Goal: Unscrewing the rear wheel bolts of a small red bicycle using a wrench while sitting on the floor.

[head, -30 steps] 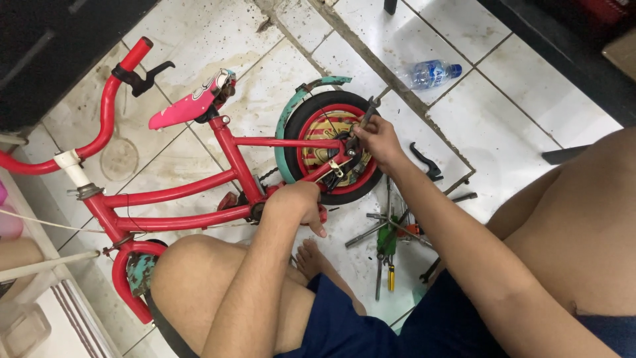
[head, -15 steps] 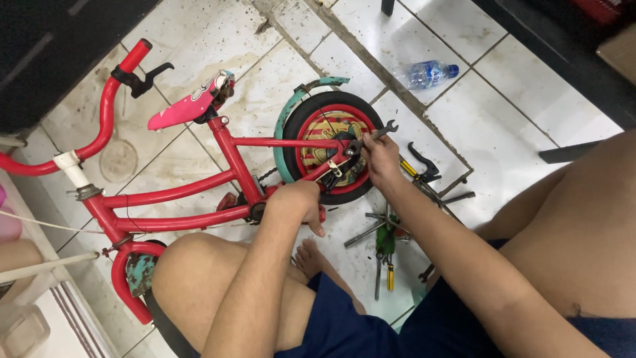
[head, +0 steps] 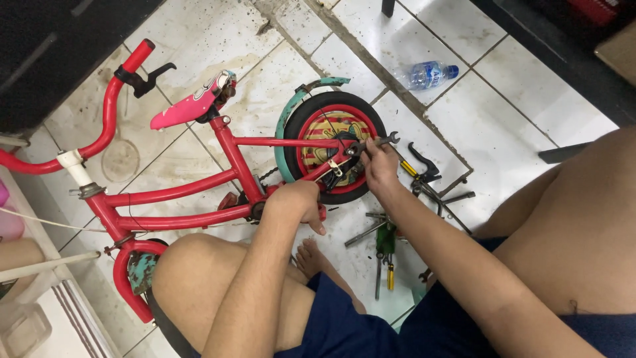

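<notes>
A small red child's bicycle [head: 199, 192] stands on a dirty white tiled floor, with a pink saddle [head: 189, 106] and red handlebars [head: 112, 119]. My right hand [head: 379, 164] is shut on a metal spanner [head: 381, 141] set at the hub of the rear wheel [head: 334, 142]. That wheel has a black tyre, a red rim and a teal mudguard [head: 311, 89]. My left hand [head: 298, 202] grips the frame near the crank, below the chain stay. My bare knees and one foot [head: 311, 255] lie below the bicycle.
Several loose tools [head: 387, 245] lie on the tiles by my right forearm, with pliers and a black brake lever [head: 424, 166] beside the wheel. A plastic water bottle [head: 430, 73] lies farther back. Dark furniture edges the top of the view.
My right hand has swung the spanner from upright over the hub to lying almost level, pointing right. My left hand stays on the frame.
</notes>
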